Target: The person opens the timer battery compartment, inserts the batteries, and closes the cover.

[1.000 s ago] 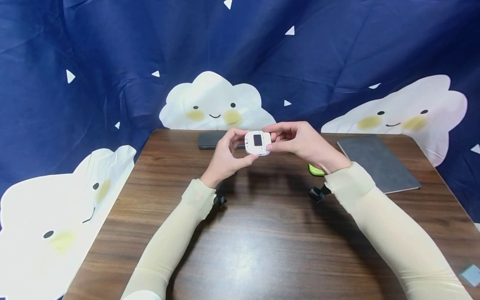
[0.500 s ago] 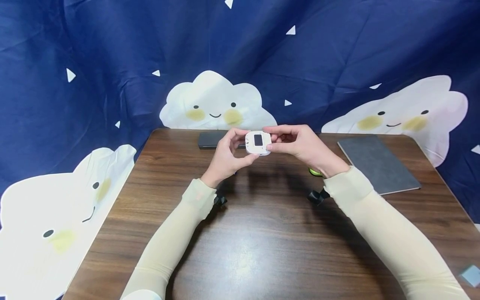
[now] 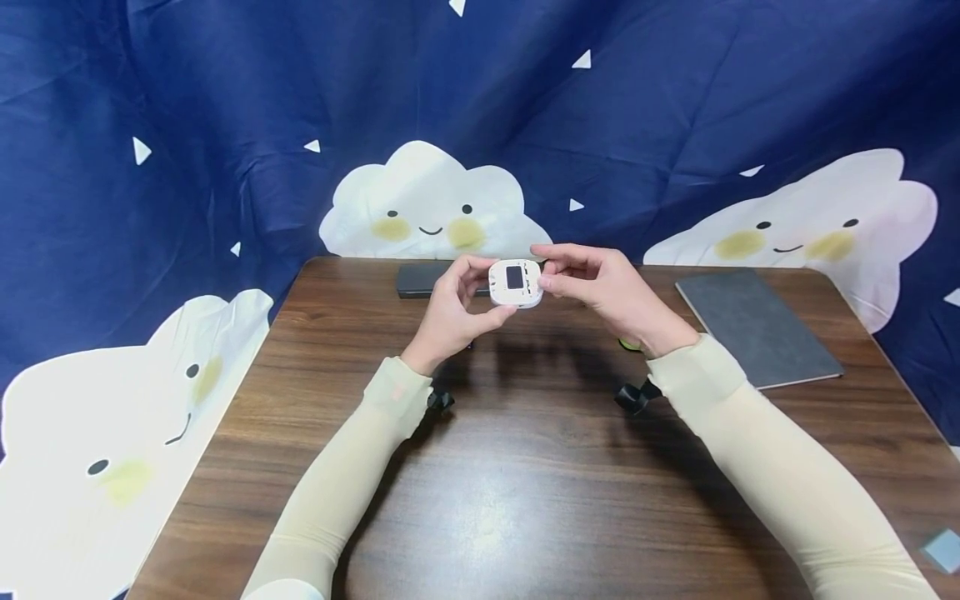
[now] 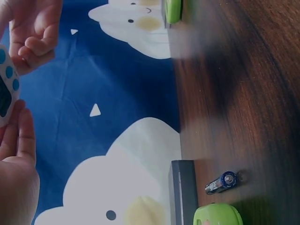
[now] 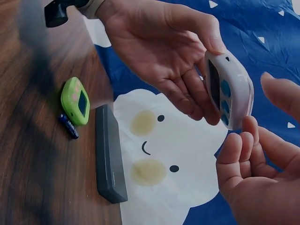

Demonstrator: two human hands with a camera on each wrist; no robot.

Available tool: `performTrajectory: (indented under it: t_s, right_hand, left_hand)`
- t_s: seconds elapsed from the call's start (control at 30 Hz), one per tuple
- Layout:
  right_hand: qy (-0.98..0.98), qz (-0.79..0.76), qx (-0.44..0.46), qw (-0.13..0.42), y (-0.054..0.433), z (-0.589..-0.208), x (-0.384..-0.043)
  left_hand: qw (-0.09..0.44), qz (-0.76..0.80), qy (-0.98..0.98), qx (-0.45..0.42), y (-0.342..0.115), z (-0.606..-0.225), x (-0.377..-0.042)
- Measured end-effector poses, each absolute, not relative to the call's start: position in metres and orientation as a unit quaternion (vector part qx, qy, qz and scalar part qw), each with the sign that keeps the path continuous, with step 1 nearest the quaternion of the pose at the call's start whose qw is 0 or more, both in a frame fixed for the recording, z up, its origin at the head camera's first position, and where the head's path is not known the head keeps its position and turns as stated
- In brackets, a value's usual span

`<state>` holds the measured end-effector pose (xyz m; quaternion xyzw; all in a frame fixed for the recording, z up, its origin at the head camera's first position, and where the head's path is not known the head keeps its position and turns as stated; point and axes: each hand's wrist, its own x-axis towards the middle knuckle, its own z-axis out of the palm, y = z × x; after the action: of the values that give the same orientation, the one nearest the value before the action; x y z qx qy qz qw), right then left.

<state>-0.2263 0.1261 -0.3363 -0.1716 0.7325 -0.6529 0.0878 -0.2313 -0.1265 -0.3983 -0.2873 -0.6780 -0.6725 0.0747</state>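
My left hand grips a small white digital timer above the table, a finger along its top edge and the thumb beneath. Its back, with a dark square and some dark marks at the right, faces the head camera. In the right wrist view the timer's front shows a dark screen and blue buttons. My right hand is at the timer's right end, thumb tip by the edge, upper finger apart from it. Whether those fingers hold a small part is hidden.
A dark flat box lies at the table's back edge. In front are a green timer and a blue battery. Another green object sits beneath the right wrist. A grey folder lies right, a pale blue block at front right.
The right hand's fingers have shifted slightly right, off the timer's right end. A plain white area there has given way to dark marks on the timer's back. The left hand stays put.
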Motion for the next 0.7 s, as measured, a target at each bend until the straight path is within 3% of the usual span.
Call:
performTrajectory:
  t_s: [0.47,0.7]
  right_hand:
    - [0.735,-0.655,-0.153,0.084,0.125,-0.333,-0.223]
    - [0.738,-0.65,-0.112,0.144,0.125,-0.325,-0.22]
  left_hand:
    - [0.081,-0.668,-0.677,-0.299,-0.124,-0.398,-0.229]
    - [0.084,-0.664,-0.68,-0.299,-0.124,-0.399,-0.228]
